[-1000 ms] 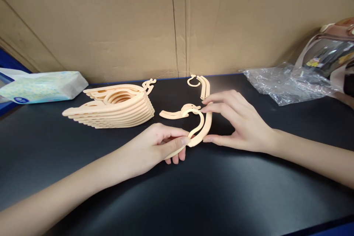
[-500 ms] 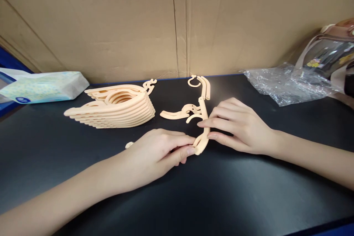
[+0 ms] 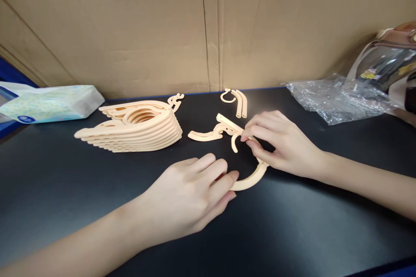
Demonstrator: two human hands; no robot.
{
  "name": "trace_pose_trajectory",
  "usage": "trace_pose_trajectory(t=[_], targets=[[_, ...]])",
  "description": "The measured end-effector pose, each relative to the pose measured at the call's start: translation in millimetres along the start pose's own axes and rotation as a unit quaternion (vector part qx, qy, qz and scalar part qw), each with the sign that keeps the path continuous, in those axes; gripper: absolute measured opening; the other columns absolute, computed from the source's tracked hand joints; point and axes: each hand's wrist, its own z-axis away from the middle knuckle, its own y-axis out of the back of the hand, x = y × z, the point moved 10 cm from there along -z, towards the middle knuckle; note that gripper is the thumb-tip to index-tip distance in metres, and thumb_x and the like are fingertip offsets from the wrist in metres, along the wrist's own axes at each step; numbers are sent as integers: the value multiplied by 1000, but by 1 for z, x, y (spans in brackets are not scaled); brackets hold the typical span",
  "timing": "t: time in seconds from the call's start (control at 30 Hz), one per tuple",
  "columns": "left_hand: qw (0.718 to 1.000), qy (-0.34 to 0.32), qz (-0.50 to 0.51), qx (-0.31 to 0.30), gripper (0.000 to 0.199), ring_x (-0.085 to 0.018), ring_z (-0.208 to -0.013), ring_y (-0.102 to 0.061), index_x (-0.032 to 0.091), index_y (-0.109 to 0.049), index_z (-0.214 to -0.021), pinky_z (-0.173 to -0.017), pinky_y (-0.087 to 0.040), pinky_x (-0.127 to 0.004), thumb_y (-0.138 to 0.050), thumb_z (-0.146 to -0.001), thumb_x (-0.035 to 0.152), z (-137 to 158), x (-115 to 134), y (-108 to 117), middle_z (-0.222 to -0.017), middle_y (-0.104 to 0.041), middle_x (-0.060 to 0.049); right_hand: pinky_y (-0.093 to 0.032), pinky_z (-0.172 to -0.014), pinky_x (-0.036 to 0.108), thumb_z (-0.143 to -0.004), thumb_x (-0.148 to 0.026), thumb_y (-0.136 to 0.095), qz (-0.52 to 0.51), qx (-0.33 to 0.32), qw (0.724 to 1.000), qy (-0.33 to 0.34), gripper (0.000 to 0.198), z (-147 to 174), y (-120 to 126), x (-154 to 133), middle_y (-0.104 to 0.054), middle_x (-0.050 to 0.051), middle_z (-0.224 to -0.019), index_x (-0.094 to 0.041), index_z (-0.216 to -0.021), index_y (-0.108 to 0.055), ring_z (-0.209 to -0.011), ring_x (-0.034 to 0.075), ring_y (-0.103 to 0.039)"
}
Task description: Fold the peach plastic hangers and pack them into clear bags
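A cream plastic folding clothes hanger [image 3: 249, 181] lies in front of me on the black table, its curved arm sweeping toward me. My left hand [image 3: 198, 192] pinches the near end of that arm between thumb and fingers. Near its middle, close to a small hook, my right hand [image 3: 279, 143] grips the hanger with its fingertips and covers part of it. Just beyond, loose curved hanger pieces [image 3: 204, 136] lie beside the straight far end. A stack of hanger parts [image 3: 139, 130] rests to the left, behind my left hand.
At the back stand two slim hanger arms [image 3: 240, 104] and a separate hook [image 3: 228, 96]; more small hooks [image 3: 176, 101] lie by the stack. A tissue pack [image 3: 55, 103] is at left. Crumpled clear plastic [image 3: 334, 97] and a transparent bottle [image 3: 386, 62] are at right, before a cardboard wall [image 3: 146, 30].
The hanger's near arm has swung out to the right and its far end has tilted left. My left hand has shifted its hold to the arm's end, which now opens into a curve.
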Motion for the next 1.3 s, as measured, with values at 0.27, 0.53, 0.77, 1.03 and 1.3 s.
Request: trace_pose_trajectory(t=[0.27, 0.53, 0.77, 1.03, 1.3], targets=[[997, 42, 38, 51, 18, -17, -79, -56, 16, -67, -103, -66, -44, -30, -51, -97, 22, 2, -15, 3, -89, -64, -3, -40, -79, 33, -95, -9, -47, 22, -8, 1000, 1, 14, 1, -5, 3, -69, 4, -87, -17, -86, -54, -85, 18, -60], [991, 83, 98, 40, 16, -16, -89, -58, 18, -67, -101, -79, -44, -28, -53, -96, 21, 2, -29, -2, -100, -64, -3, -42, -83, 33, -96, -11, -50, -4, -12, 1000, 3, 14, 2, -8, 7, -72, 3, -90, -18, -88, -59, -86, 17, -63], [991, 68, 100, 47, 14, -18, -97, -59, 17, -67, -101, -84, -45, -29, -55, -96, 23, 1, -25, -1, -104, -66, -4, -44, -79, 33, -97, -13, -49, -23, -6, 1000, 17, 14, 2, -7, 2, -72, 5, -90, -17, -89, -60, -84, 17, -64], [990, 81, 72, 91, 16, -22, -103, -56, 18, -69, -96, -88, -45, -36, -55, -96, 26, 3, -27, 11, -112, -64, -8, -44, -79, 33, -98, -15, -48, -27, -15, 999, 21, 16, 2, -8, 0, -73, 4, -90, -18, -91, -61, -82, 16, -65], [984, 147, 78, 71, 23, -26, -116, -54, 18, -69, -98, -94, -44, -44, -47, -99, 25, 6, -44, 2, -127, -62, -9, -43, -80, 31, -97, -12, -49, -23, -32, 999, 28, 18, 1, -10, -1, -74, 3, -95, -18, -92, -65, -84, 15, -64]])
